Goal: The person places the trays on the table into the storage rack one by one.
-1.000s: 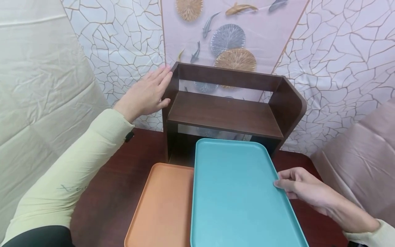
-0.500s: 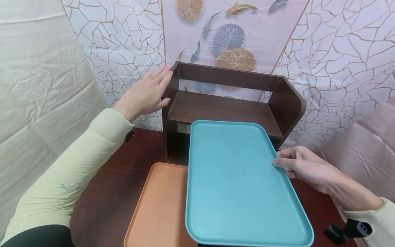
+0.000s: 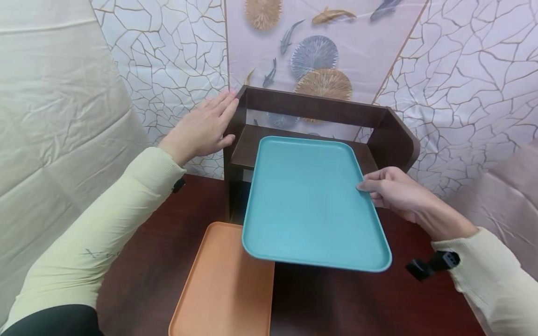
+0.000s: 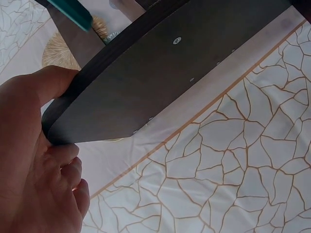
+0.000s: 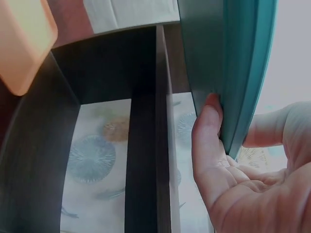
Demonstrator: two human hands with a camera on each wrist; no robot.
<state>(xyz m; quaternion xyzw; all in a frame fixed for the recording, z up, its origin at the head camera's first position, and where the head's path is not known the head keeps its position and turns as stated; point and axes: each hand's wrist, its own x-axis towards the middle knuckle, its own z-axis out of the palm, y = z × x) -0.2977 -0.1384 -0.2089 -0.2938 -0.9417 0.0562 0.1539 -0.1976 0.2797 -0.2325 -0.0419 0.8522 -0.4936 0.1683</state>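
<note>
Above the dark red desk (image 3: 143,270), in front of the brown shelf (image 3: 311,98), a blue tray (image 3: 311,205) hangs at a tilt, its near edge lower than its far one. The right hand (image 3: 397,191) pinches it by the long right edge, thumb on the upper face and fingers underneath. The left hand (image 3: 203,123) grasps nothing: its fingers lie straight against the upper corner of the left side panel (image 4: 146,82), with the thumb at the panel's front edge.

Between the two side panels the upper compartment stands open toward the tray. The far edge of the tray overlaps the middle board (image 3: 365,156) in the head view, while the right wrist view shows a gap between that board and the tray. On the left, a strip of board separates the tray's far corner from the left side panel; on the right, a wider space lies between the tray's far corner and the right side panel (image 3: 395,137), with the right hand just in front of that panel.

Lower down, an orange tray (image 3: 227,284) lies on the desk, partly covered from sight by the blue tray, its near end cut off by the frame. Desk surface shows along both its long edges.
</note>
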